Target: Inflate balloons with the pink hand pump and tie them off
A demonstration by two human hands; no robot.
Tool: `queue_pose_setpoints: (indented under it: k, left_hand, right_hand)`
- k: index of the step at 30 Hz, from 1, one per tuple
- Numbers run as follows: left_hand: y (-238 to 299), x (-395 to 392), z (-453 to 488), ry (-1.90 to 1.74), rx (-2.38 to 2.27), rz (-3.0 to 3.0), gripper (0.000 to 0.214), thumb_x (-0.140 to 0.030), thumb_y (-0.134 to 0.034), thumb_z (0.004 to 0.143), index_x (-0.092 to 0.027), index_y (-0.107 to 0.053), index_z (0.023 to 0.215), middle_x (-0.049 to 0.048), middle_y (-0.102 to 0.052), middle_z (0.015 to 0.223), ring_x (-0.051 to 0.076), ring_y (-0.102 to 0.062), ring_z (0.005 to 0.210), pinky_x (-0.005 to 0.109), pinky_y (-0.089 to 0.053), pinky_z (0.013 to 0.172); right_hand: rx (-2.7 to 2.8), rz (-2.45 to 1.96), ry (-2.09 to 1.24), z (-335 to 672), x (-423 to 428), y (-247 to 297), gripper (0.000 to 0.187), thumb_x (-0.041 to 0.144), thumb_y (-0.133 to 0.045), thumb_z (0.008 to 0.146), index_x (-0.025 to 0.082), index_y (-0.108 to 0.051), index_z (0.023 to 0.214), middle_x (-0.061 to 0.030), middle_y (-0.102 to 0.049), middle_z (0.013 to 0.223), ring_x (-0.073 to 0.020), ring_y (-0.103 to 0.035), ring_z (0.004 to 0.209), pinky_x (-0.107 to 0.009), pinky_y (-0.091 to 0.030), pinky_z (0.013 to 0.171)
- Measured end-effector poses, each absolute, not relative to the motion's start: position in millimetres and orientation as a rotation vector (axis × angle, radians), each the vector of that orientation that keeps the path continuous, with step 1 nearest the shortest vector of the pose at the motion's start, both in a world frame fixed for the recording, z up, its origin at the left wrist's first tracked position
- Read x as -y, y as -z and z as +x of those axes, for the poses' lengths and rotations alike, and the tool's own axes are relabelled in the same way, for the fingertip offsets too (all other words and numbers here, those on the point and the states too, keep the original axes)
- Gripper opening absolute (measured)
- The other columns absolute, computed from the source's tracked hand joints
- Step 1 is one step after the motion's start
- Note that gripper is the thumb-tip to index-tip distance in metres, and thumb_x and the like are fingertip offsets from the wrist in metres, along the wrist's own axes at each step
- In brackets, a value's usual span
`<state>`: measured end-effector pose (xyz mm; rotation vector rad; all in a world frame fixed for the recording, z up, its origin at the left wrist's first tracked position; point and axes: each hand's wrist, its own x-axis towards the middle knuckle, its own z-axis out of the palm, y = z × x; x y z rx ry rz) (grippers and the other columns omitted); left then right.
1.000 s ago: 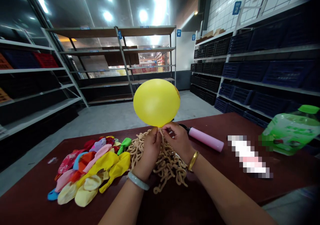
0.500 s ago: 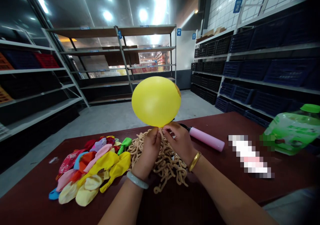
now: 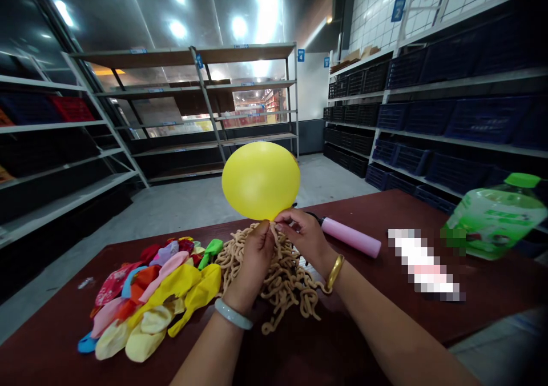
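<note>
A blown-up yellow balloon stands above my hands with its neck pointing down. My left hand is closed, thumb uppermost, at the balloon's neck. Beside it my right hand pinches at the same neck; the fingertips hide the neck itself, and a strand of beige cord seems to run between the hands. Under and behind them lies a tangled heap of thick beige cord. To the left is a pile of limp balloons in several colours.
A pink balloon pump lies right of my hands on the dark red table. Farther right are a blurred-out flat object and a green-capped jug. Shelves with crates line the right side; a metal rack stands behind.
The balloon has tilted and sunk slightly, moving a little left. Both hands stay at its neck, the right wrist turned slightly. The whole view has shifted a little.
</note>
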<state>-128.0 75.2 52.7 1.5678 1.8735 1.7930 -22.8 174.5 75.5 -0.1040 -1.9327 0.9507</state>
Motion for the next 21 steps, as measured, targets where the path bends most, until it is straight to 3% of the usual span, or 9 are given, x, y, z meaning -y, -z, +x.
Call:
queue_pose_setpoints:
  k: [9,13,17,21]
  left_hand:
    - [-56,-75,-127,-1.712,-2.045,1.714,0.02,-0.024,-0.043,0.091,-0.016,-0.061,0.09,0.0061,-0.064,0.084,0.017,-0.056,0.074,0.029,-0.042,0.069]
    - [-60,-73,-123,-1.702,-2.058,1.691,0.018,-0.023,-0.043,0.091,-0.017,-0.059,0.084,0.003,-0.061,0.075,0.016,-0.052,0.067,0.027,-0.04,0.063]
    - [-61,-76,-121,-1.797,-1.973,1.545,0.026,-0.033,-0.042,0.093,-0.018,-0.058,0.081,0.0026,-0.06,0.074,0.016,-0.053,0.068,0.027,-0.041,0.064]
    - [-63,-76,-118,-1.889,-1.882,1.442,0.028,-0.038,-0.041,0.095,-0.018,-0.06,0.088,0.004,-0.062,0.082,0.016,-0.055,0.074,0.027,-0.043,0.068]
  right_hand:
    - [1.949,-0.289,-1.127,-21,-177,-79,0.005,0.023,-0.068,0.076,0.019,-0.066,0.079,-0.0008,-0.066,0.077,-0.0154,-0.059,0.072,-0.027,-0.045,0.067]
    - [1.86,-0.299,-1.415,-23,-176,-78,0.007,0.024,-0.065,0.074,0.019,-0.06,0.073,0.0021,-0.058,0.07,-0.0121,-0.051,0.062,-0.024,-0.042,0.057]
    - [1.571,-0.287,-1.848,-25,-167,-79,0.019,0.034,-0.067,0.073,0.02,-0.053,0.075,0.0049,-0.052,0.065,-0.0093,-0.042,0.051,-0.021,-0.033,0.044]
    - [1.305,-0.283,-2.029,-25,-158,-83,0.027,0.037,-0.073,0.069,0.02,-0.054,0.079,0.0044,-0.054,0.069,-0.0085,-0.045,0.055,-0.019,-0.031,0.045]
